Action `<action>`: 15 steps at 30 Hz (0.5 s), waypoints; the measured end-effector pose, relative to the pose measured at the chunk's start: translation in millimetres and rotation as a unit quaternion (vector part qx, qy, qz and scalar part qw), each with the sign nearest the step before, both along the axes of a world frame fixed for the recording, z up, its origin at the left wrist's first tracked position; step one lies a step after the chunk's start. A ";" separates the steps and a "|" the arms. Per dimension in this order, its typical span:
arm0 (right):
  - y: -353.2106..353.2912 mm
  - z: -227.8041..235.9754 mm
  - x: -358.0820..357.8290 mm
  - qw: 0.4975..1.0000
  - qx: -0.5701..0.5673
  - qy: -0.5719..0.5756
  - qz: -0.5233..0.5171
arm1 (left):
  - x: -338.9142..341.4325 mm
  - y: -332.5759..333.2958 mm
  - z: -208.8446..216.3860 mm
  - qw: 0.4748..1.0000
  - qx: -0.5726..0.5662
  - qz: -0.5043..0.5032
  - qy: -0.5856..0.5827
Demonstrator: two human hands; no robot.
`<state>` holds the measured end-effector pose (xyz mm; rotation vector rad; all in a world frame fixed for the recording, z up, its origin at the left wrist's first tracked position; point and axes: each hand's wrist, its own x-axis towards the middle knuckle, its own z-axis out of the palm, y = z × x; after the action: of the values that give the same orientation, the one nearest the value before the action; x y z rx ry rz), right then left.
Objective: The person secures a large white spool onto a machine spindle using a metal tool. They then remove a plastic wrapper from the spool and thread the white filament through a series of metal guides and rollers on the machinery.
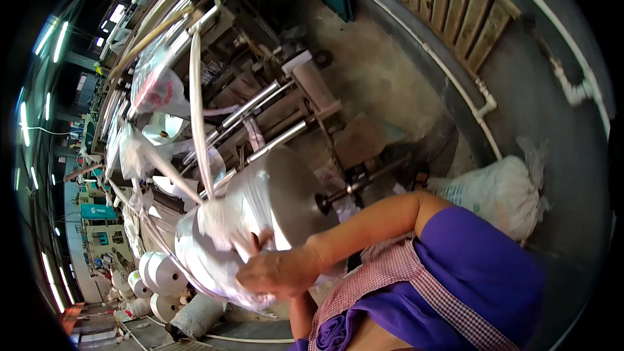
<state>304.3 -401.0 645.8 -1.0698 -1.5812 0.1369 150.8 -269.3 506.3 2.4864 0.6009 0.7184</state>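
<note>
At the lower left, behind your work, white stored rolls sit close together, and a pale wrapped bundle lies near them; its wrapping hides whatever is inside. Higher up, clear plastic with red print hangs on the machine frame; you cannot tell if it is a bag or a sheet, or if it holds anything. A narrow twisted strip runs down from the frame to the loose film, which lies bunched and whitish over the left part of the big roll, just beyond your hands.

This film looks thin, soft, very light and probably slippery, easy to stretch or tear; a gathered fold would give a surer hold than a single layer. Your right hand is at the film's lower part, fingers curled narrow, their tips hidden, so whether they grip cannot be told. Your left forearm rises beneath it, but your left hand is mostly covered and its fingers cannot be read.

Just beyond, the big roll looks smooth, dense and heavy, better borne by the metal shaft out of its right end than by its slick face. Farthest right, a bulging white sack rests near the wall, its contents hidden.
</note>
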 end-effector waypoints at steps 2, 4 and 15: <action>-38.2 7.3 30.3 0.990 0.088 -0.052 -0.102 | 27.1 -11.9 10.8 0.998 0.033 0.055 0.024; -82.2 9.0 78.9 0.991 0.086 -0.028 -0.095 | 56.3 -11.2 28.0 0.988 0.086 0.116 0.060; -333.6 -31.9 247.0 0.868 -0.179 0.340 -0.316 | 229.8 58.0 74.9 0.965 0.098 0.227 -0.090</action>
<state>551.3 -734.7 614.0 -1.5648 -0.5313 0.3267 380.6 -211.3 581.2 2.4397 1.0946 1.2114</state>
